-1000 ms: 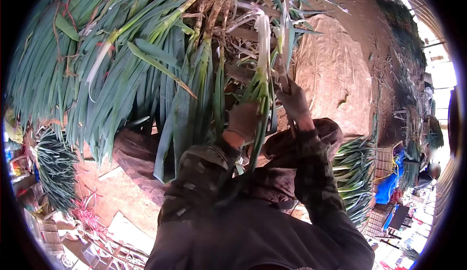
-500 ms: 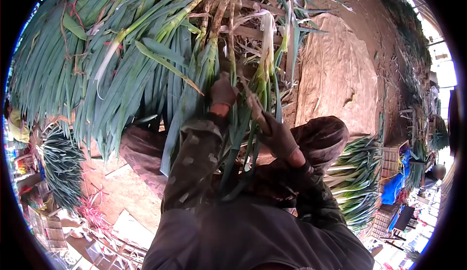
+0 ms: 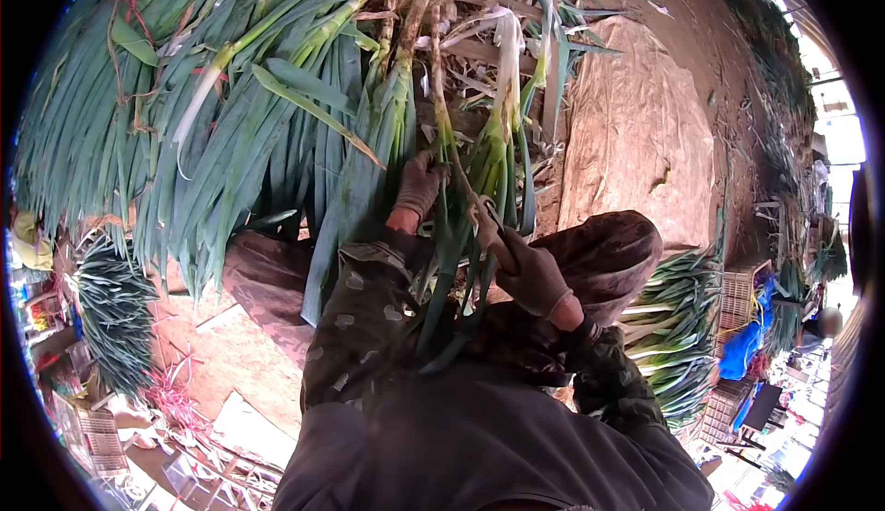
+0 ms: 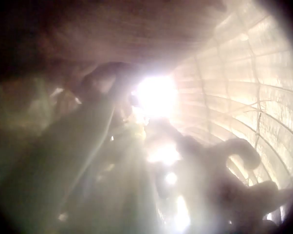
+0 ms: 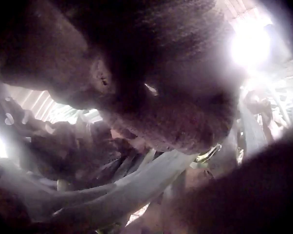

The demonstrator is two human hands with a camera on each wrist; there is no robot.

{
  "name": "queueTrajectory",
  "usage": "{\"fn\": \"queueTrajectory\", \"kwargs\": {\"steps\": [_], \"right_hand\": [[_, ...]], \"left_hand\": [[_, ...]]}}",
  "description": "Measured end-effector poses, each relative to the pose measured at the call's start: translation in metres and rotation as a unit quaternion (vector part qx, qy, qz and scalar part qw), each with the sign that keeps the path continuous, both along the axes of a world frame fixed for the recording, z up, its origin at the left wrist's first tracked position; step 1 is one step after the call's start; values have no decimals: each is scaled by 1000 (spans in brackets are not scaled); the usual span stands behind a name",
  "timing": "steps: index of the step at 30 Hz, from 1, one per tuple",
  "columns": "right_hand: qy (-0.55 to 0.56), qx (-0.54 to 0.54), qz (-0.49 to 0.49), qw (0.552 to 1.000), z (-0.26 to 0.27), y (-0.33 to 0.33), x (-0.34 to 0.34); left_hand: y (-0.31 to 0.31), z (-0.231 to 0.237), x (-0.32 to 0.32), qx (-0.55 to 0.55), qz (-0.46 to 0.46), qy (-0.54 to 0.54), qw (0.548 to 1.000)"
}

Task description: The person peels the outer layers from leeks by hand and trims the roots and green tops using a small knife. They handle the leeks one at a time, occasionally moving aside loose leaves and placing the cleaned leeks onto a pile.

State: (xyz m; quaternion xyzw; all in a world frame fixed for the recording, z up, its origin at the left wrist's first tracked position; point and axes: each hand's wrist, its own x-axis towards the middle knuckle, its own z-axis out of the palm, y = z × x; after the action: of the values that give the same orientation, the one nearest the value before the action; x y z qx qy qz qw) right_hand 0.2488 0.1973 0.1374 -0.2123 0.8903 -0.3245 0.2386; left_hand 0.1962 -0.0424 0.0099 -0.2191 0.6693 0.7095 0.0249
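In the head view, my gloved left hand (image 3: 417,187) has its fingers curled at a thin green onion stalk (image 3: 442,124). The left wrist view is hazy, with broad green leaves (image 4: 64,156) beside the fingers. Lower right of that hand, my gloved right hand (image 3: 535,281) grips a long pale brown strip (image 3: 484,225), which runs up toward the stalk. Its fingers are curled over a pale strip (image 5: 156,175) in the right wrist view. A thicker green onion with a white shaft (image 3: 508,59) stands between the hands and the sacking.
A large heap of green onions (image 3: 249,161) fills the left and top. Brown sacking (image 3: 636,133) lies at the right on the dirt floor. More green onions lie in piles at lower right (image 3: 668,336) and lower left (image 3: 111,313). Wicker baskets (image 3: 737,304) stand far right.
My left hand has moved left and up from the thicker green onion to the thin stalk. The right hand has come down and slightly left, with the strip in its grip.
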Motion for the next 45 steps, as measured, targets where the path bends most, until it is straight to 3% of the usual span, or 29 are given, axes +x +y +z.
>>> {"fn": "queueTrajectory", "kwargs": {"steps": [4, 13, 15, 17, 19, 21, 23, 26, 28, 31, 34, 37, 40, 41, 44, 45], "right_hand": [[43, 13, 17, 999, -21, -10, -23], [71, 44, 28, 996, -43, -44, -77], [85, 49, 24, 995, -47, -53, -90], [85, 47, 15, 995, -46, -62, -103], [90, 44, 7, 995, -40, -75, -115], [114, 18, 6, 993, -42, -85, -127], [107, 15, -6, 994, -44, -95, -140], [121, 3, -3, 993, -49, -105, -160], [130, -1, 1, 991, -53, -111, -174], [115, 18, -8, 993, -55, -120, -198], [139, 21, -1, 990, -54, -129, -219], [59, -25, -39, 997, -44, -131, -233], [99, -16, -38, 994, -57, -130, -248], [92, -27, -45, 994, -63, -125, -252], [68, -56, -120, 989, -63, -114, -246], [60, -46, -103, 992, -55, -110, -236]], "left_hand": [[0, -5, 4, 21, 29, 34, 999], [3, -8, 1, 56, 82, -35, 994], [-4, -50, 0, -90, 9, 56, 994], [-6, -52, -2, -108, 1, 51, 993], [2, -13, 2, 5, 57, -48, 997], [-2, -40, 1, -97, -7, -22, 995], [-1, -42, 0, -119, -17, -27, 992], [5, -17, 4, -44, 13, -51, 998], [4, -15, 10, -9, -14, -29, 999], [5, -1, 12, -50, -54, -20, 997], [-2, -18, 11, -118, -121, -39, 985], [4, -29, 17, -243, -159, -44, 956], [22, -41, 27, -223, -115, 18, 968], [23, -43, 27, -263, -114, 35, 957], [14, 3, 22, -415, -175, 36, 892], [8, 37, 18, -474, -147, -4, 868]]}}
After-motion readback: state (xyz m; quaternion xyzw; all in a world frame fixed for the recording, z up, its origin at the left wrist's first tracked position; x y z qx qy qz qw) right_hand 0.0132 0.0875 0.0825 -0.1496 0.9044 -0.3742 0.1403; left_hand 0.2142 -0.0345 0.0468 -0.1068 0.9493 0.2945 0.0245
